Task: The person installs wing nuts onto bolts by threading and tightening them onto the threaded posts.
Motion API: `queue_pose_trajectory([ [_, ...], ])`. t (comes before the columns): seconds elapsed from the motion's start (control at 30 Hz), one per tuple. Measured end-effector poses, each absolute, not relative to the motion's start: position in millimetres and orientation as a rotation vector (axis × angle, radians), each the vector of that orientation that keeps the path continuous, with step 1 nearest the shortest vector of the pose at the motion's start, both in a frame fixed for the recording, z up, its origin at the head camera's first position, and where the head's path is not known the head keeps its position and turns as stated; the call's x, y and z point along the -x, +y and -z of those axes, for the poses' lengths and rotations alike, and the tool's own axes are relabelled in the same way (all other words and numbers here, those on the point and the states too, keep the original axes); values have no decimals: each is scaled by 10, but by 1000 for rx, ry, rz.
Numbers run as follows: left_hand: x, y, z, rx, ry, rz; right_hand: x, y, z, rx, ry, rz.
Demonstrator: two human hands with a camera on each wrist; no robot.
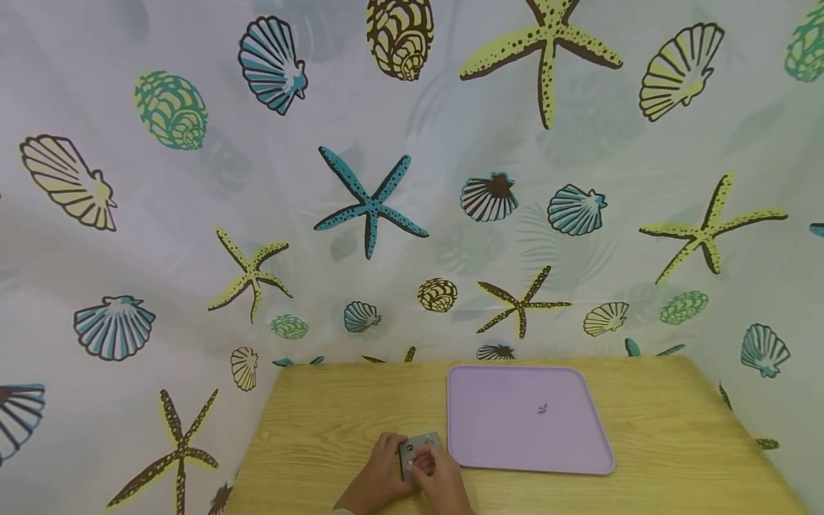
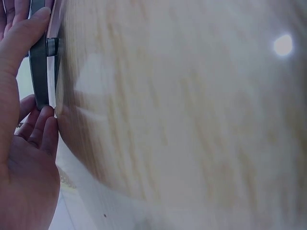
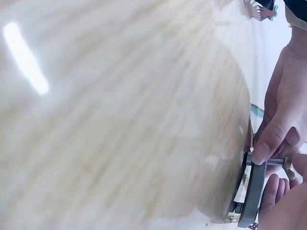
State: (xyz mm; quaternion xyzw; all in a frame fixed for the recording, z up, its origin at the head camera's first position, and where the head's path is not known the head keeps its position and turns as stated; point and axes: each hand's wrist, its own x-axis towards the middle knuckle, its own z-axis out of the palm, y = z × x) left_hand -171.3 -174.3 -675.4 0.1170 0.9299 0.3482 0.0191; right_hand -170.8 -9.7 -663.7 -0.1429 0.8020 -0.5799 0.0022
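Note:
A grey metal plate (image 1: 407,450) with bolts through it is held by my left hand (image 1: 381,473) a little above the wooden table. The thumb (image 3: 265,146) of that hand lies on the plate's edge in the right wrist view. A threaded bolt (image 3: 275,161) stands out from the plate's face, with a wing nut (image 3: 289,166) at its end. My right hand (image 1: 444,481) pinches the wing nut; its fingertips are partly hidden. Seen edge-on in the left wrist view, the plate (image 2: 39,72) has a short round bolt end (image 2: 52,46) on its table side.
Right of the hands, a lilac tray (image 1: 502,447) lies on the wooden table (image 1: 335,408). One small silvery metal part (image 1: 542,409) sits inside it. A white curtain (image 1: 412,129) printed with shells and starfish surrounds the table's back and sides.

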Motion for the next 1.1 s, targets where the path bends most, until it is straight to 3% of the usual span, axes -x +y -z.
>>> queue_pose_trajectory([
  [0.83,1735,-1741,6748,-404,2946,-1009,1666,-66,6591,679,2640,1780],
  [1.1,1698,-1762,6773,-405,2925,-1019,1618,-67,6596,623,2597,1726],
])
